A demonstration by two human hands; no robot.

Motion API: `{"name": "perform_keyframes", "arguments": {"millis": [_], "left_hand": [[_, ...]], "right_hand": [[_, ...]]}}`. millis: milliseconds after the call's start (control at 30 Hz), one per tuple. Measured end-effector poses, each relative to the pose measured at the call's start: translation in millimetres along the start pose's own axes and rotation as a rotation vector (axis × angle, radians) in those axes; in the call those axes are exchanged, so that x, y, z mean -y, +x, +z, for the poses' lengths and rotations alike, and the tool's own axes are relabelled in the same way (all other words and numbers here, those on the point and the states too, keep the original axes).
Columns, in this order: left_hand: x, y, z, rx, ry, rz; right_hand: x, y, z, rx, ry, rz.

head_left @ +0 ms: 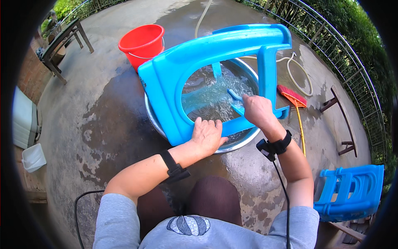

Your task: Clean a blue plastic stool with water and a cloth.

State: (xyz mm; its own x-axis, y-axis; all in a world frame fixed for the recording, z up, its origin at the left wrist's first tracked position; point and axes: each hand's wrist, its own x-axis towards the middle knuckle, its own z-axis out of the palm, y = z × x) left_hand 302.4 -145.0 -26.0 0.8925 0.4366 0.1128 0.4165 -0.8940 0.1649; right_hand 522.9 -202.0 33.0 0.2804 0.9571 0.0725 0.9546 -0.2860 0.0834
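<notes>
A blue plastic chair (174, 70) lies tipped over a wide metal basin (242, 139) of splashing water. My left hand (207, 135) presses on the chair's lower frame bar at the basin's near rim. My right hand (257, 110) reaches through the chair's opening and grips a blue part of it just above the water; whether it also holds a cloth or brush I cannot tell. Both wrists wear black bands, and a cable runs from the right one.
A red bucket (143, 41) stands behind the chair. A hose (298, 76) and a red broom (293, 97) lie to the right on wet concrete. Another blue chair (352, 193) sits at lower right, a metal railing (348, 58) beyond, a dark table (62, 41) at far left.
</notes>
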Motion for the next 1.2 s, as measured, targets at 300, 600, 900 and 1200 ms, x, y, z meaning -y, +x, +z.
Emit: {"name": "perform_keyframes", "arguments": {"millis": [300, 600, 900, 1200], "left_hand": [[47, 42, -15, -0.458, -0.016, 0.134], [72, 46, -91, -0.435, -0.082, 0.006], [101, 74, -126, -0.343, -0.188, -0.021], [124, 95, -177, -0.255, -0.393, 0.023]], "right_hand": [[-36, -85, -41, -0.628, 0.265, -0.035], [-63, -200, -39, -0.911, 0.415, 0.129], [-79, -261, 58, -0.639, 0.451, 0.406], [-87, -205, 80, -0.607, 0.47, 0.315]]}}
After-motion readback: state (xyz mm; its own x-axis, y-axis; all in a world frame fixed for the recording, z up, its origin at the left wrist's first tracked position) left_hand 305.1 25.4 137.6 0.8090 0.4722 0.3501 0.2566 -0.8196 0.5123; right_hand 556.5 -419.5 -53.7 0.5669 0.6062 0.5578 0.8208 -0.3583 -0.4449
